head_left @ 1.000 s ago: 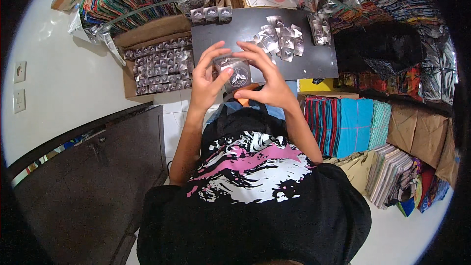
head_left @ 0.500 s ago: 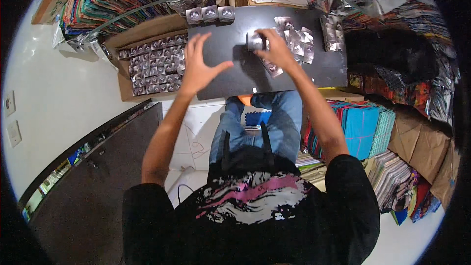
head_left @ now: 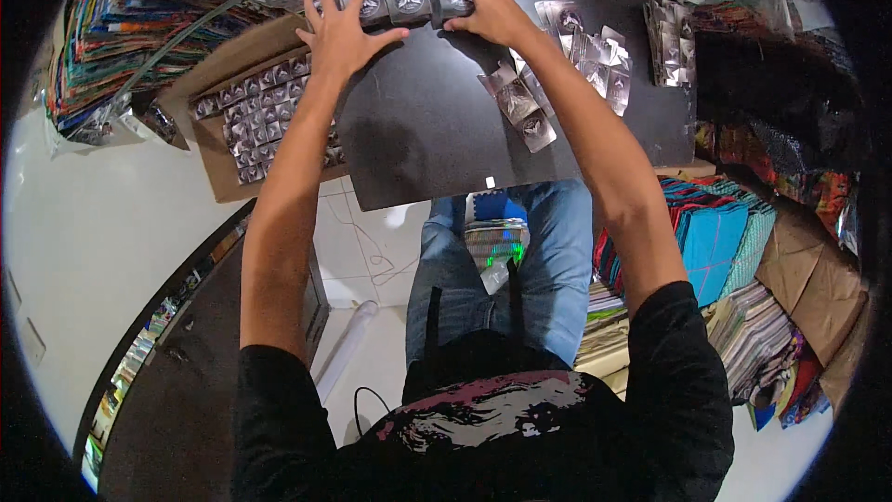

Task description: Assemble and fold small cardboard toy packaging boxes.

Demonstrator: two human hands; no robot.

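Observation:
A row of small silvery boxes [head_left: 409, 4] with a dark emblem stands along the far edge of the black table [head_left: 418, 121]. My right hand [head_left: 491, 11] grips the box [head_left: 455, 0] at the row's right end, thumb in front and fingers over its top and far side. At the left end, my left hand [head_left: 342, 35] has its fingers spread over and beside the boxes, partly hiding them. Flat unfolded cartons [head_left: 525, 112] of the same silvery look lie loosely on the right half of the table, some behind my right forearm.
A cardboard box [head_left: 186, 135] filled with rows of the same small boxes [head_left: 265, 121] stands left of the table. More flat cartons [head_left: 671, 42] are stacked at the table's right edge. Stacked packets [head_left: 130, 37] rise at far left; folded cloths [head_left: 697, 232] lie at right.
My right hand has carried a box from mid-table to the right end of the far row. My left hand has moved away from me to the row's left end. The view has shifted.

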